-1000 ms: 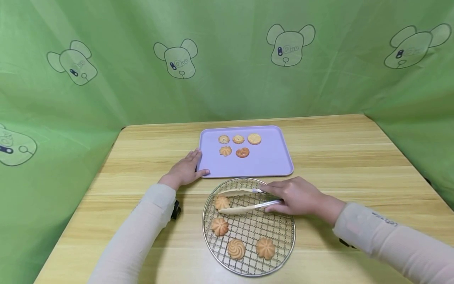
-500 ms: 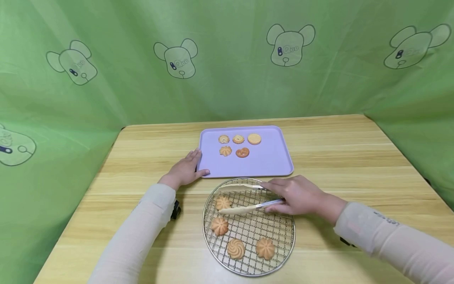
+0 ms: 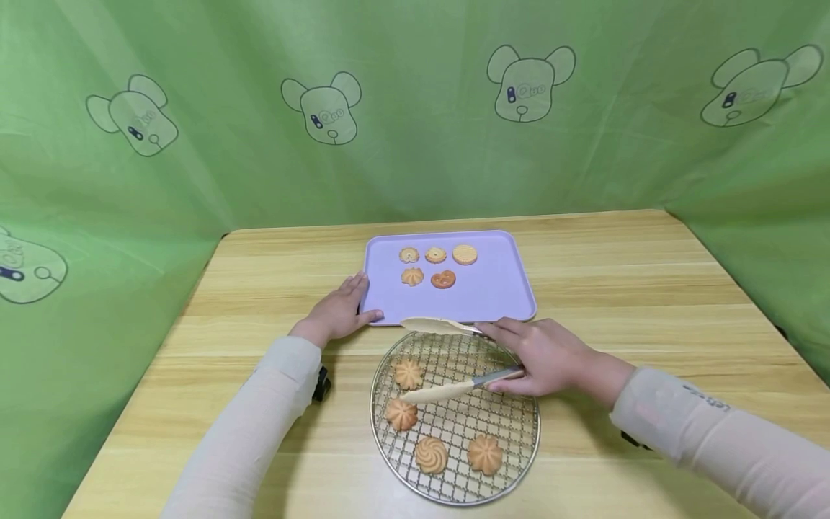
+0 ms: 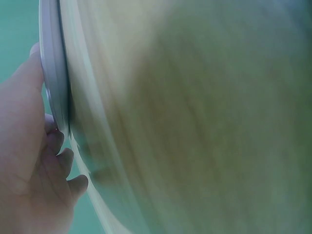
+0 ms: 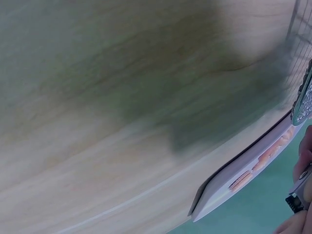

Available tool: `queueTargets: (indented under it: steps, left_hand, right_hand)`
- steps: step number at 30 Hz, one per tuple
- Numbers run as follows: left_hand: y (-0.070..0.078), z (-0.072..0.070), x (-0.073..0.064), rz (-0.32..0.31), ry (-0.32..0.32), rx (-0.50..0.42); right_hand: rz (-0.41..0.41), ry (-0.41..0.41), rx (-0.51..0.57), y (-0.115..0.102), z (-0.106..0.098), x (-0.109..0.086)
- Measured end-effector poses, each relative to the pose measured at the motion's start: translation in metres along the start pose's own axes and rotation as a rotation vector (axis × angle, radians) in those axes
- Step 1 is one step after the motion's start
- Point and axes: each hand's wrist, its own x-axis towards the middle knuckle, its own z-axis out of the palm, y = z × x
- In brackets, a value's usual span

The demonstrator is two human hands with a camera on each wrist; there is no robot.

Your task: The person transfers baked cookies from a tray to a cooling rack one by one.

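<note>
My right hand (image 3: 551, 358) holds tongs (image 3: 444, 391) with pale tips and metal arms, pinched between thumb and fingers. The tongs are spread wide with nothing between the tips. Their far tip hangs over the round wire rack's back rim, by the tray's front edge; their near tip is above the rack (image 3: 467, 501). A flower-shaped cookie (image 3: 408, 374) lies between the tip levels. Beneath the near tip is another flower-shaped cookie (image 3: 402, 414). My left hand (image 3: 337, 310) rests at the front left corner of the lilac tray (image 3: 493, 306), thumb on its front edge, fingers extended along its side.
A swirl cookie (image 3: 431, 455) and a flower-shaped cookie (image 3: 485, 454) lie at the front of the rack. Several cookies sit on the tray, among them a pretzel-shaped one (image 3: 444, 279) and a round one (image 3: 465, 254). Green cloth (image 3: 415, 173) surrounds the wooden table (image 3: 279, 252).
The tongs have spread wider, the far tip moving back towards the tray and the near tip forward, away from the cookie they were around. My left hand and the tray have stayed still.
</note>
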Motion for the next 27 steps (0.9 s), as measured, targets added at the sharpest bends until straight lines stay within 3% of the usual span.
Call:
queueTargets:
  steps: [14,27]
  left_hand:
    - [-0.001,0.001,0.000,-0.009,0.004,-0.003]
    - [-0.005,0.006,0.005,-0.011,-0.002,0.006]
  right_hand:
    - [0.118,0.025,-0.030,0.014,-0.001,0.004]
    - [0.399,-0.088,0.013,0.027,-0.004,0.010]
